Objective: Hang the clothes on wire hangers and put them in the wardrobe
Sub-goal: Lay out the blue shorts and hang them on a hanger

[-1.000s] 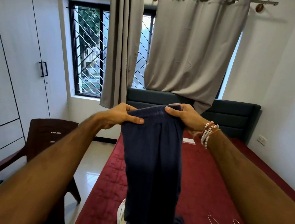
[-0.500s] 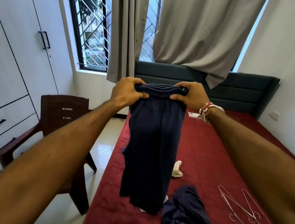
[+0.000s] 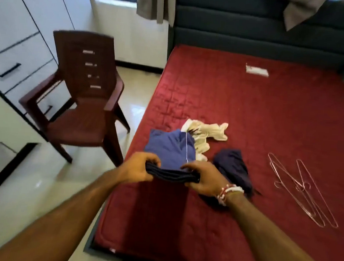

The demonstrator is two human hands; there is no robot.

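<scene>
Now my left hand point(image 3: 140, 167) and right hand point(image 3: 203, 180), fingers curled, grip the navy garment point(image 3: 171, 175); next, I reckon, a wire hanger point(image 3: 299, 186) from mid-right.

We saw a navy garment point(image 3: 171, 175), a blue garment point(image 3: 169, 149), a cream garment point(image 3: 206, 131), pink wire hangers point(image 3: 299, 184), a quilted maroon bedcover point(image 3: 251, 116) and a brown chair point(image 3: 83, 60).

Bed point(image 3: 272, 118) fills right side; headboard point(image 3: 258, 34) at far end. Curtain point(image 3: 155, 2) hangs at headboard's left end. Wardrobe point(image 3: 19, 33) along left wall. Chair point(image 3: 81, 105) on floor point(image 3: 27, 180) between wardrobe and bed's left edge.

On bed:
- Shirt point(image 3: 169, 149) near left edge.
- Crumpled cloth point(image 3: 206, 133) just behind and right of shirt, touching it.
- Bundled garment point(image 3: 232, 167) right of shirt.
- Wire hangers point(image 3: 299, 187) heaped toward right edge, well apart from clothes.
- Small packet point(image 3: 256, 70) near headboard.

Trousers point(image 3: 171, 175) bunched between left grip point(image 3: 140, 169) and right grip point(image 3: 204, 181), in front of shirt.
</scene>
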